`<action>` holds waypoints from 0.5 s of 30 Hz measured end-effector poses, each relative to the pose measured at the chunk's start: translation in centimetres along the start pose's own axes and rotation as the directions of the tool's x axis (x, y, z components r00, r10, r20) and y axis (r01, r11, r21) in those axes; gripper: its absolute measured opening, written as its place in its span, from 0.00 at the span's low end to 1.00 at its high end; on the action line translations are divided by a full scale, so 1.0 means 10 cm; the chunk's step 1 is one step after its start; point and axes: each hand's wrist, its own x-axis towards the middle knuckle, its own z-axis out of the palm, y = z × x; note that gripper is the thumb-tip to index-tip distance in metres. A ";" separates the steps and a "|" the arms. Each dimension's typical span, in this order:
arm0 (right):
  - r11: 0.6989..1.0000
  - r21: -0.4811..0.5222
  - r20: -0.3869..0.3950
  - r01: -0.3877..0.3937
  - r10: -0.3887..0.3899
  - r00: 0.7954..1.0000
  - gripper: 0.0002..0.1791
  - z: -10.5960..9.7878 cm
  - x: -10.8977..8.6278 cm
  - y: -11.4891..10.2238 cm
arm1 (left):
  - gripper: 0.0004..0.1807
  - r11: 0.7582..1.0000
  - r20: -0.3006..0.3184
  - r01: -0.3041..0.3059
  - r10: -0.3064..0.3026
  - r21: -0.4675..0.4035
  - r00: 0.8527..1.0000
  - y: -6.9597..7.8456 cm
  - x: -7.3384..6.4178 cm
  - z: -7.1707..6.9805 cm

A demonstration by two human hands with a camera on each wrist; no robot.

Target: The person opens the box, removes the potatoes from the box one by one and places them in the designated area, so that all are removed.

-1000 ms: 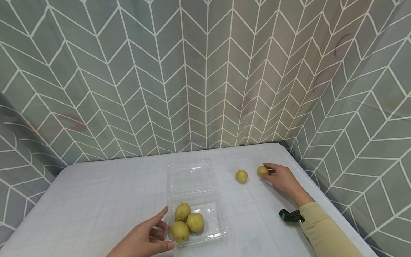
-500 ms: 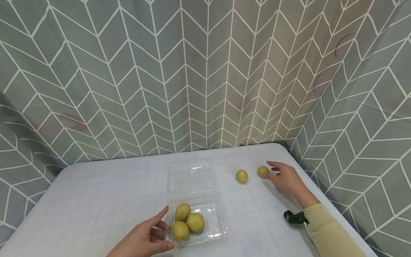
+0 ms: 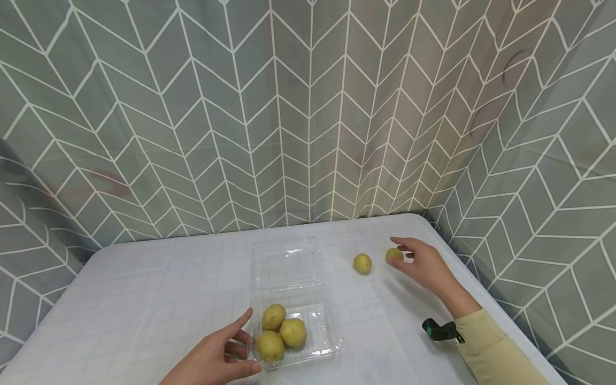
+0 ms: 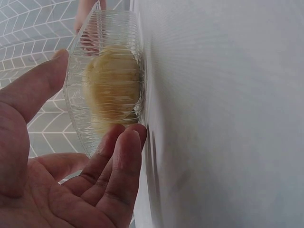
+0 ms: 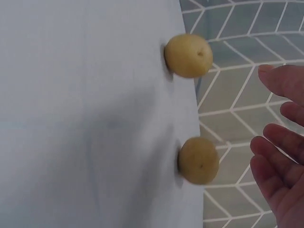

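A clear plastic clamshell box (image 3: pixel 315 321) lies open on the table in the head view. Three round yellow-green fruits (image 3: pixel 292 332) sit together in the left of its base. My left hand (image 3: pixel 216 347) rests at the box's left side, its fingers extended. In the left wrist view the fingertips (image 4: pixel 128 137) touch the ribbed plastic wall (image 4: pixel 80 90), with a fruit (image 4: pixel 114 83) blurred behind it. My right hand (image 3: pixel 425 267) hovers over a loose round yellow fruit (image 3: pixel 393 255), fingers spread; the right wrist view shows a gap between hand and fruits.
A second loose yellow fruit (image 3: pixel 362 263) lies between the box and the right hand. The box's transparent lid (image 3: pixel 286 264) is folded back flat toward the rear. A white cloth covers the table (image 3: pixel 144 299); patterned curtains (image 3: pixel 289 107) stand behind and at the sides.
My right hand first touched the far-right fruit, drew back to the right, then rose slightly and came back leftward above it. The fruit has hardly moved. My left hand and the box stay still.
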 end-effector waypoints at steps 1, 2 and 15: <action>1.000 0.009 -0.001 0.012 -0.012 1.000 0.31 0.00 -0.01 -0.03 | 0.52 1.000 -0.001 -0.001 0.001 0.000 1.000 0.00 0.00 0.00; 1.000 0.019 -0.001 0.025 -0.025 1.000 0.31 0.00 -0.01 -0.06 | 0.52 1.000 -0.001 -0.002 0.002 0.000 1.000 0.00 0.00 0.00; 0.994 0.054 0.028 0.096 -0.097 0.995 0.30 0.05 -0.05 -0.42 | 0.53 1.000 -0.008 0.006 -0.006 0.006 1.000 0.01 0.00 0.01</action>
